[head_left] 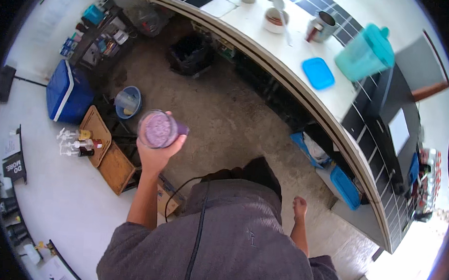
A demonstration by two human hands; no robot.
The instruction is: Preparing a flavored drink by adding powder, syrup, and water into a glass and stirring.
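My left hand (159, 156) is wrapped around a clear cup (176, 129) of frothy purple drink. The cup is raised in front of me over the floor, and its round mouth faces up toward the view. My fingers are partly hidden behind it. Low at my right side hangs my right hand (300, 207), its fingers loosely curled in with nothing visible in them. It touches nothing, and the counter is the nearest thing to it.
A curved-looking counter (306, 101) runs along the far and right side, bearing a teal pitcher (364, 53), a blue lid (318, 73) and a metal cup (323, 26). Left are a blue cooler (68, 93), a blue basin (128, 102) and pump bottles (79, 143). A black bin (189, 53) stands ahead.
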